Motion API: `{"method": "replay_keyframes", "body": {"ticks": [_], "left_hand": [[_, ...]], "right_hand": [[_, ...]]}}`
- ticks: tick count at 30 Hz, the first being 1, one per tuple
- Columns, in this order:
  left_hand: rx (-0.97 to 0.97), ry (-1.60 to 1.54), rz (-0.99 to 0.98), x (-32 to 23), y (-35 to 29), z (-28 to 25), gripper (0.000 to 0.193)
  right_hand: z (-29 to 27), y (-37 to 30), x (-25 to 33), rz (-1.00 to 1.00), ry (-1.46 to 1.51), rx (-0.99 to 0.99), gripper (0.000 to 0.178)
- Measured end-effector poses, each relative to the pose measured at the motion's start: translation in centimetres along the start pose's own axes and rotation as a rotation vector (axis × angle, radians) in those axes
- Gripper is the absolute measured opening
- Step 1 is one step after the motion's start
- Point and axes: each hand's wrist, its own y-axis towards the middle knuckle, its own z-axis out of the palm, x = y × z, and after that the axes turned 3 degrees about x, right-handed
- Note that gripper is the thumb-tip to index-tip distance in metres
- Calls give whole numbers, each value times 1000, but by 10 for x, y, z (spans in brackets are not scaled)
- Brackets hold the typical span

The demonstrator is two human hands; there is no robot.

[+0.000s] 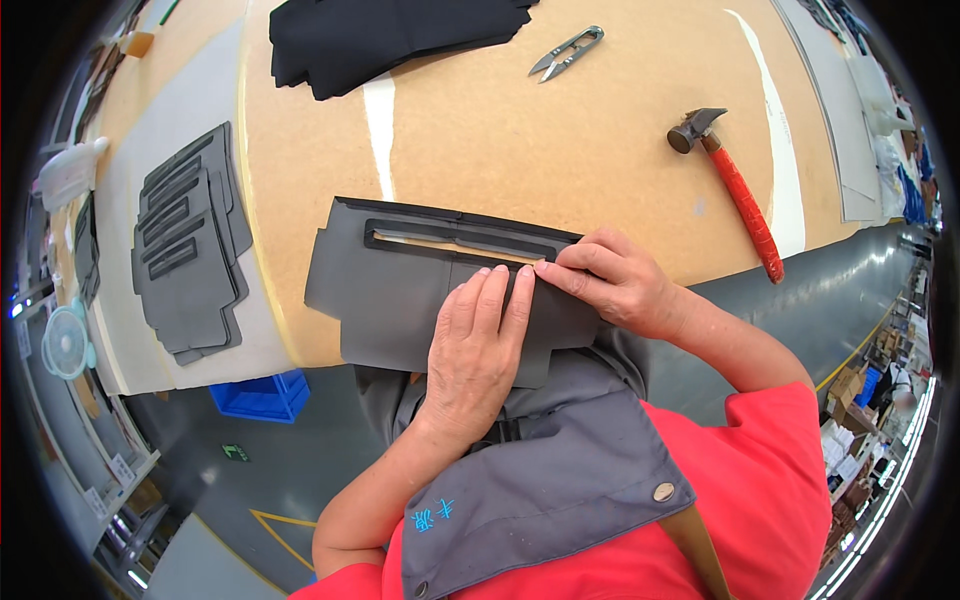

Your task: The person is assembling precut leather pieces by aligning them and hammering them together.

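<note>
Head view: dark grey slotted panel (390, 320), seemingly partway done

It lay across the table's (590, 150) near edge, overhanging toward the wearer. Its black slot border (372, 234) looked laid along the far side and left end; the near right corner, judging by the fingers there, was probably unfinished. The left hand (475, 345) rested flat on the panel, grasping nothing; the right hand's (625, 285) thumb and forefinger met at that corner, though whether they pinched material could not be told.

Farther left, similar panels (205, 300) with framed slots appeared finished to that stage. Thread snips (567, 54) and a claw hammer (730, 180) lay well apart.

Fingers hid part of the near border; black cloth pieces (390, 40) were cut off at the far edge.
</note>
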Motion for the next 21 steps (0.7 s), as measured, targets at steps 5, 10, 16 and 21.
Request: {"method": "replay_keyframes", "body": {"ticks": [5,10,16,21], "left_hand": [[18,10,11,-1,1,2,53],[9,12,27,-1,-2,5,53],[27,30,31,-1,-2,5,54],[61,-3,23,-1,-3,2,56]], "right_hand": [[2,-5,-3,82,108,-53,41],[-2,-6,-2,-61,-53,10,50],[-6,-7,0,-20,-38,16,50],[-6,-11,0,15,-12,-6,48]]}}
